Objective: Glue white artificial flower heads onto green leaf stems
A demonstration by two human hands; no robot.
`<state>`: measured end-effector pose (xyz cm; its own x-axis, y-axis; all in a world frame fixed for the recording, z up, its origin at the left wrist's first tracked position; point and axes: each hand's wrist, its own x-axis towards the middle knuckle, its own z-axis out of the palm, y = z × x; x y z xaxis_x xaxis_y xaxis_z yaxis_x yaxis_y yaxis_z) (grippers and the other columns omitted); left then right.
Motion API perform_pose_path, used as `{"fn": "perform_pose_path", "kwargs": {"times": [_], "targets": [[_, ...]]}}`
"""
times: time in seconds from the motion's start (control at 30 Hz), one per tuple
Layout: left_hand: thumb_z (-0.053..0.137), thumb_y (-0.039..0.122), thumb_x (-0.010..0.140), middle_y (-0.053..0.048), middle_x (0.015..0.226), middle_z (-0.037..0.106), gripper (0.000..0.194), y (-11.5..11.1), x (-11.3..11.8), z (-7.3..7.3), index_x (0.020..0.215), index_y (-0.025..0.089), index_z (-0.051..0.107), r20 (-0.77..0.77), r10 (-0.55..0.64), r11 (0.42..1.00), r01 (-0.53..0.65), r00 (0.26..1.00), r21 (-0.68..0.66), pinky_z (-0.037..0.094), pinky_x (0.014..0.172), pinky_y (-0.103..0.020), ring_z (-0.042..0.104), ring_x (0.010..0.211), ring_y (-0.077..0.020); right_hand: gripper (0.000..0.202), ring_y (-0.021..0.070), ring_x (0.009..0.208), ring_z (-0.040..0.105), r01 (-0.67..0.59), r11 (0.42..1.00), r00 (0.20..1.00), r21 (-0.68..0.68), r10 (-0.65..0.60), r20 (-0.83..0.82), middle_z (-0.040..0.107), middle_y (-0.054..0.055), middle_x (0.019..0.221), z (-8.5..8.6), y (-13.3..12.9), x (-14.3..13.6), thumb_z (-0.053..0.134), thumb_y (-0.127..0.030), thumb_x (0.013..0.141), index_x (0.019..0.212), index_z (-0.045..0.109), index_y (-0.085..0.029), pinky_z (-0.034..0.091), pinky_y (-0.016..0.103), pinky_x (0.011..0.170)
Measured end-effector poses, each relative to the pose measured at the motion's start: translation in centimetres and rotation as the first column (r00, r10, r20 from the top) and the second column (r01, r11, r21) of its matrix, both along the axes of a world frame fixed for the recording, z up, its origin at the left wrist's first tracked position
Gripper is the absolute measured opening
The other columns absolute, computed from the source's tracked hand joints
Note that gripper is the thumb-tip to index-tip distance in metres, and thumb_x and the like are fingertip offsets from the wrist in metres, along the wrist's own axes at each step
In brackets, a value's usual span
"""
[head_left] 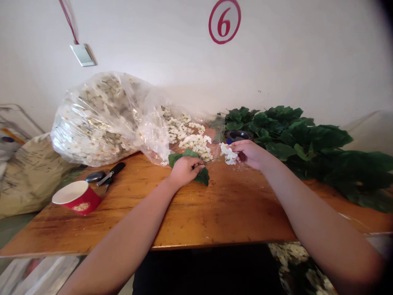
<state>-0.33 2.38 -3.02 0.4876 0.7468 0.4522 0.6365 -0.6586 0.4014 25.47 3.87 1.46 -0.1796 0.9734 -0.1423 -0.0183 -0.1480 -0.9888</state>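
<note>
My left hand [186, 171] is closed around a thin stem with green leaves [202, 177] fanning out on both sides of the fingers. From that hand the stem runs right toward a white artificial flower [229, 154]. My right hand [248, 153] pinches the flower at its right edge, just above the table. Behind both hands lies a loose pile of white flower sprigs [196, 144], partly under clear plastic. A dark roll of tape [238, 136] sits just beyond my right hand.
A large clear bag [104, 119] full of white flowers stands at the back left. Green leaf stems [307, 139] are heaped along the right. A red paper cup [78, 198] and a key set [107, 176] lie at left on the wooden table [227, 217]. More flowers [294, 254] show below its edge.
</note>
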Motion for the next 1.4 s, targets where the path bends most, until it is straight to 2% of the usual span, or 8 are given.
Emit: {"fn": "perform_pose_path", "kwargs": {"times": [0.2,0.53,1.0,1.2,1.4], "targets": [[0.055,0.031,0.088,-0.002,0.081,0.07,0.019,-0.1,0.0,0.2,0.087,0.021,0.071,-0.02,-0.049,0.999,0.049,0.999,0.005,0.042,0.068,-0.026,0.06,0.073,-0.015,0.014,0.0092,0.041,0.045,-0.021,0.999,0.999,0.032,0.02,0.028,0.057,0.002,0.054,0.2,-0.1,0.3,0.076,-0.022,0.061,0.07,0.067,-0.016,0.036,0.023,0.039],[0.056,0.031,0.088,-0.002,0.08,0.07,0.018,-0.2,0.1,0.3,0.088,0.022,0.072,-0.01,-0.031,1.0,0.031,0.999,-0.005,0.042,0.067,-0.026,0.06,0.072,-0.0146,0.021,0.0095,0.043,0.048,-0.119,0.991,0.992,0.057,0.116,0.045,0.056,0.002,0.056,-0.1,0.1,0.7,0.081,-0.03,0.06,0.068,0.068,-0.016,0.038,0.023,0.039],[0.057,0.028,0.088,-0.002,0.081,0.072,0.017,0.0,0.1,0.1,0.087,0.021,0.072,0.003,-0.111,0.992,0.111,0.994,0.059,0.045,0.071,-0.027,0.063,0.076,-0.0154,0.017,0.0069,0.039,0.039,-0.136,0.99,0.988,0.045,0.133,0.076,0.049,-0.002,0.05,0.2,0.0,0.9,0.076,-0.028,0.064,0.064,0.063,-0.016,0.034,0.022,0.039],[0.058,0.028,0.087,-0.002,0.08,0.071,0.016,0.0,0.1,0.1,0.087,0.02,0.072,0.012,-0.107,0.993,0.106,0.994,0.054,0.045,0.069,-0.026,0.062,0.074,-0.015,0.017,0.0065,0.039,0.04,-0.126,0.991,0.99,0.043,0.123,0.072,0.049,-0.002,0.05,0.1,0.1,1.1,0.075,-0.028,0.064,0.067,0.065,-0.015,0.03,0.022,0.037],[0.056,0.028,0.088,-0.003,0.079,0.071,0.018,-0.1,0.1,0.2,0.087,0.02,0.072,-0.003,-0.1,0.994,0.1,0.995,0.047,0.044,0.066,-0.026,0.061,0.072,-0.0147,0.019,0.0073,0.041,0.042,-0.113,0.993,0.992,0.036,0.111,0.067,0.051,-0.002,0.05,0.0,0.1,0.9,0.077,-0.028,0.063,0.072,0.067,-0.014,0.033,0.023,0.04]]}}
